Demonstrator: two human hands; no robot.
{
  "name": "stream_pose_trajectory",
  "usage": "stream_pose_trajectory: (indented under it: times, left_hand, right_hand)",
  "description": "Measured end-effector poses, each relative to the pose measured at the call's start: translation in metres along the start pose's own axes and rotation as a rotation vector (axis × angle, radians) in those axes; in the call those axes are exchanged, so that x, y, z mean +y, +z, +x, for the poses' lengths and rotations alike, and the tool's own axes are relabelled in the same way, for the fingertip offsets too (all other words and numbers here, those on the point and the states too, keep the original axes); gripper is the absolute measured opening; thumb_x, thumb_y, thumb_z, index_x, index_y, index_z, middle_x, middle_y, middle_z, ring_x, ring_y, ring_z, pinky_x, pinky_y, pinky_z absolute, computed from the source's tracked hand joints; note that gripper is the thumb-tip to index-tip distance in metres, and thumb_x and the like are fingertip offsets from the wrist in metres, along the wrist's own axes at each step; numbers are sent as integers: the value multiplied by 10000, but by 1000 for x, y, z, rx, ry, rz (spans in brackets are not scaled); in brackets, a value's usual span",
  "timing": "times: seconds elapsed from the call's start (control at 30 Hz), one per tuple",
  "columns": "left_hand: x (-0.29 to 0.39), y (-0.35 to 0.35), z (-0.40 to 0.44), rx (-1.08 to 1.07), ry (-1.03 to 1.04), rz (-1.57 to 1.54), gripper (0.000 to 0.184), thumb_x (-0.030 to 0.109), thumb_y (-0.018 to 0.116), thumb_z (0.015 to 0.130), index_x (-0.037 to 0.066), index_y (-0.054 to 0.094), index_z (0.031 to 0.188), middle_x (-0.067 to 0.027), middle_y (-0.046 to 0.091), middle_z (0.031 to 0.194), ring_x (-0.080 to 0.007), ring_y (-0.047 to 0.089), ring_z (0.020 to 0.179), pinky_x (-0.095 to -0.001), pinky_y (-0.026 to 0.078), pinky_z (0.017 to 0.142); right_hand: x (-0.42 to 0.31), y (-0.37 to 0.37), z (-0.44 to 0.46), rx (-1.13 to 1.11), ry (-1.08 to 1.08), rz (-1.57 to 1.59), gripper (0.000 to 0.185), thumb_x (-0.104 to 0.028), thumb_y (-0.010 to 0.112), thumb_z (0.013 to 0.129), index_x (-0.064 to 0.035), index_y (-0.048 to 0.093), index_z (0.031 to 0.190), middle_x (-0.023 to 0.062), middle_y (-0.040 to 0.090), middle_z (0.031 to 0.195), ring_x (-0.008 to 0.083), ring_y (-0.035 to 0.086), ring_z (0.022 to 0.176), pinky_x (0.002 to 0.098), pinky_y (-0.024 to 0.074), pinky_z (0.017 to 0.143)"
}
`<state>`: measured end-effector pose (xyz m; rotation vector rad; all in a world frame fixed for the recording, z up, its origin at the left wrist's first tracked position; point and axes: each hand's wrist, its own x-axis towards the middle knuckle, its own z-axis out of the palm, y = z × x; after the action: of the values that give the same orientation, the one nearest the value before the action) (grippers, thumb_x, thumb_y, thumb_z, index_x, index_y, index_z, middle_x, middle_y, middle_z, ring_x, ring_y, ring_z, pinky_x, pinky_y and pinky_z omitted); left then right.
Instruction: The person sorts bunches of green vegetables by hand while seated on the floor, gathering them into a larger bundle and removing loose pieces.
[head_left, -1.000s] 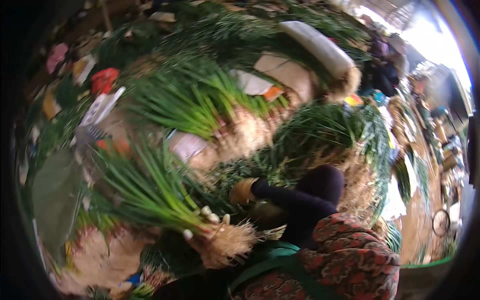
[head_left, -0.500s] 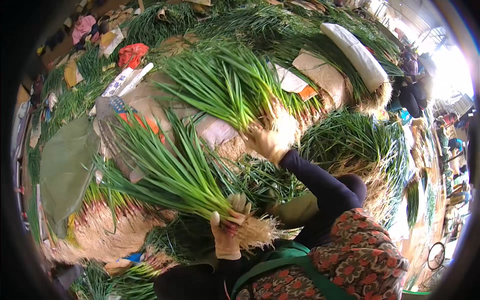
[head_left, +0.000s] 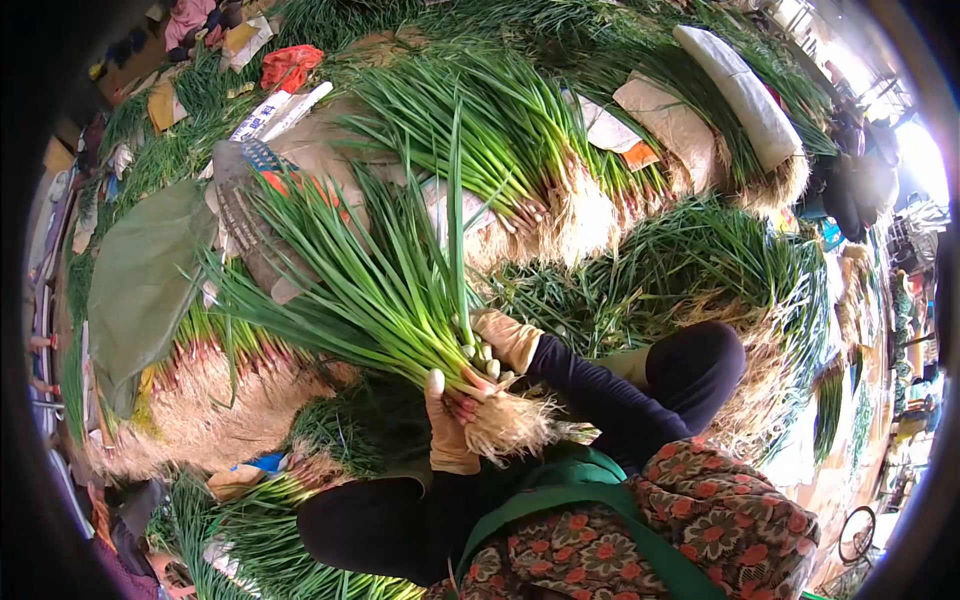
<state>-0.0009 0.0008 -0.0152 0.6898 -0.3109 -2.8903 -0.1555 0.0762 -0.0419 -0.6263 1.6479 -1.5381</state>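
Note:
A bunch of green garlic [head_left: 400,330] with long flat leaves, reddish stem bases and pale bushy roots lies across my lap, leaves toward the upper left. My gloved left hand [head_left: 450,432] is closed around the stems just above the roots. From the other side, my gloved right hand [head_left: 508,342] reaches onto the same bunch, its fingers curled around a stalk whose leaf stands nearly upright. Its fingertips are partly hidden among the stems. Beyond the hands, a larger heap of green garlic [head_left: 520,150] rests with its roots facing me.
Heaps of green garlic [head_left: 720,260] surround me. A green sheet [head_left: 150,290] covers part of the left heap, and a rolled white sack [head_left: 740,95] lies on the far right one. A red plastic bag [head_left: 290,68] sits at the back. Another person [head_left: 190,22] is at upper left.
My right hand has left the far heap and come back to the bunch in my left hand, bringing a stalk. The view has shifted slightly.

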Motion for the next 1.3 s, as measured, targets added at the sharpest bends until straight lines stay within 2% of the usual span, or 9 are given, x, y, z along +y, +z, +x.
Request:
stream_pose_trajectory:
  times: [0.07, 0.33, 0.53, 0.6, 0.8, 0.83, 1.0, 1.13, 1.3]
  left_hand:
    - [7, 0, -7, -107, 5, -74, 593, 502, 536, 849, 52, 457, 1227, -125, 573, 1035, -277, 573, 891, -493, 457, 845]
    - [41, -7, 9, -1097, -244, -405, 727, 499, 594, 843, 160, 291, 1409, -46, 379, 1377, -104, 486, 1003, -336, 373, 947]
    - [44, 1, -4, -888, -249, -438, 925, 511, 613, 827, 155, 47, 1467, -28, 518, 1168, -148, 482, 1010, -343, 320, 953]
    - [40, -17, 6, -916, -252, -394, 905, 540, 596, 823, 95, 99, 1435, -39, 510, 1097, -171, 472, 1028, -378, 316, 949]
    - [24, -5, -10, -491, 68, -278, 719, 538, 518, 856, -21, 382, 1287, -168, 506, 1184, -325, 486, 1114, -544, 259, 1051]
    - [15, 37, -24, -144, 161, -84, 724, 511, 573, 837, -11, 395, 1305, -126, 518, 1140, -243, 519, 1060, -418, 366, 1015]
    - [25, -17, -6, -59, -291, -4, 678, 474, 616, 830, 8, 439, 1290, 40, 492, 862, 32, 373, 567, -74, 331, 481]
    - [17, -9, -8, -35, -154, 382, 711, 557, 523, 859, -3, 431, 1288, 71, 464, 711, 37, 312, 486, -81, 264, 412]
    - [17, -29, 0, -126, -223, 336, 722, 571, 510, 858, -20, 442, 1265, 54, 493, 710, 21, 316, 480, -94, 270, 416]
  right_hand:
    - [38, 14, 13, 59, 95, -32, 333, -283, 480, 932, 15, 609, 1005, 153, 640, 896, 218, 586, 817, 333, 467, 744]
    - [22, -63, -10, 235, 320, -1226, 316, -372, 537, 824, -92, 633, 932, 154, 649, 879, 329, 633, 788, 435, 495, 673]
    - [6, 3, 4, 129, 381, -961, 469, -510, 501, 866, -76, 633, 985, 169, 663, 855, 323, 647, 804, 422, 498, 718]
    - [22, 23, 24, -4, 457, -882, 640, -581, 442, 868, 4, 605, 1068, 207, 636, 1030, 343, 593, 1008, 411, 452, 863]
    - [58, -20, 52, 161, 4, 57, 378, -346, 564, 870, -13, 627, 1037, 148, 653, 859, 214, 619, 796, 310, 500, 739]
    - [47, -36, 47, 107, -61, 359, 356, -331, 560, 881, -17, 623, 1038, 116, 648, 803, 182, 613, 721, 286, 510, 677]
    - [-9, -74, 15, -291, 6, -72, 341, -317, 463, 938, -19, 601, 1031, 17, 561, 638, 105, 521, 479, 222, 417, 409]
    - [-37, -70, 9, -245, 303, -48, 295, -285, 524, 917, -13, 628, 960, 14, 546, 624, 113, 524, 515, 240, 438, 480]
    - [-12, -95, 18, -125, -137, -246, 303, -241, 537, 912, -26, 600, 1116, 70, 643, 758, 144, 594, 580, 246, 484, 489]
